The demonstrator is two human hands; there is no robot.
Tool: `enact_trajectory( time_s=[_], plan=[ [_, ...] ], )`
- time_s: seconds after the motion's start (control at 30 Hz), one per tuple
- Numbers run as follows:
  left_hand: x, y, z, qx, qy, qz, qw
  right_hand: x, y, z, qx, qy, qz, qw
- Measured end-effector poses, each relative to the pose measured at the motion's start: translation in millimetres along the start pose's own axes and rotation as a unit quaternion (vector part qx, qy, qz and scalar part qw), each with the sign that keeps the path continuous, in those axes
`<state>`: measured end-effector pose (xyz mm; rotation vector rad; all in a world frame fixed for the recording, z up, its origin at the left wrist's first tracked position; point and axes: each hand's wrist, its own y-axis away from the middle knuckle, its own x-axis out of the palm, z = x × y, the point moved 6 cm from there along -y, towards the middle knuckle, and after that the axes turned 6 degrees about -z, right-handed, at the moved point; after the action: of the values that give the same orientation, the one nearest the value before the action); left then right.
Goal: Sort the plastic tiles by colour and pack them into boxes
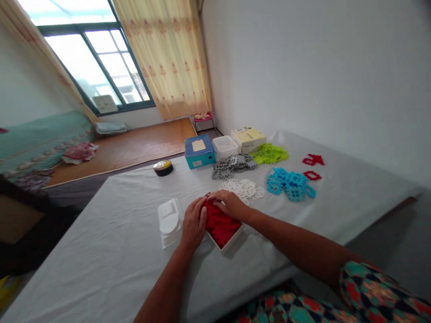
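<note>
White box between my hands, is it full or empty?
Looks full: red pieces reach about to the near rim of the white box; their depth is hidden.

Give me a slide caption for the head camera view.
Left hand along a white box, right hand on its red plastic pieces, white lattice pieces and blue lattice pieces beyond.

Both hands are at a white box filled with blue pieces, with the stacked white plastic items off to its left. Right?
Not quite: the white box is filled with red pieces, as the head view shows. The left hand and right hand are at it, and the stacked white plastic items are to its left.
</note>
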<state>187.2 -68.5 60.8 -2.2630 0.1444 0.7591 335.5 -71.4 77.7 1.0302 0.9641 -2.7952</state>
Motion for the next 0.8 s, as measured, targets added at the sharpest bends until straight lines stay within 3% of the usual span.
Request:
enact_trajectory(
  time_s=[0.13,0.2,0.27,0.33,0.4,0.5,0.57,0.67,0.8],
  plan=[
    [-2.9,0.4,5.5,-0.015,0.020,0.000,1.000,-6.0,-7.4,5.2,-0.052,0.034,0.006,0.998],
    [-5.3,1.9,7.4,-0.021,0.024,-0.002,0.999,-31.6,-6.9,2.1,-0.071,0.064,-0.029,0.995],
    [-8.1,2.9,9.0,-0.023,0.027,-0.008,0.999,-75.7,-2.6,-17.9,-0.053,0.105,-0.083,0.990],
    [-11.1,2.8,11.2,-0.024,0.026,-0.018,0.999,-132.8,7.2,-58.5,-0.001,0.160,-0.125,0.979],
    [-14.2,2.0,13.9,-0.023,0.023,-0.035,0.999,-197.9,25.5,-117.5,0.101,0.228,-0.161,0.955],
    [-17.5,0.8,18.5,-0.019,0.020,-0.057,0.998,-290.0,70.4,-212.5,0.290,0.342,-0.186,0.875],
    [-18.2,0.5,21.7,-0.015,0.018,-0.063,0.998,-332.5,102.5,-263.5,0.390,0.386,-0.164,0.820],
    [-18.6,0.9,26.6,-0.017,0.011,-0.070,0.997,-363.1,134.4,-311.5,0.471,0.396,-0.124,0.778],
    [-18.4,1.9,32.6,-0.038,-0.009,-0.069,0.997,-362.9,140.5,-339.6,0.522,0.365,-0.049,0.769]
  ],
)
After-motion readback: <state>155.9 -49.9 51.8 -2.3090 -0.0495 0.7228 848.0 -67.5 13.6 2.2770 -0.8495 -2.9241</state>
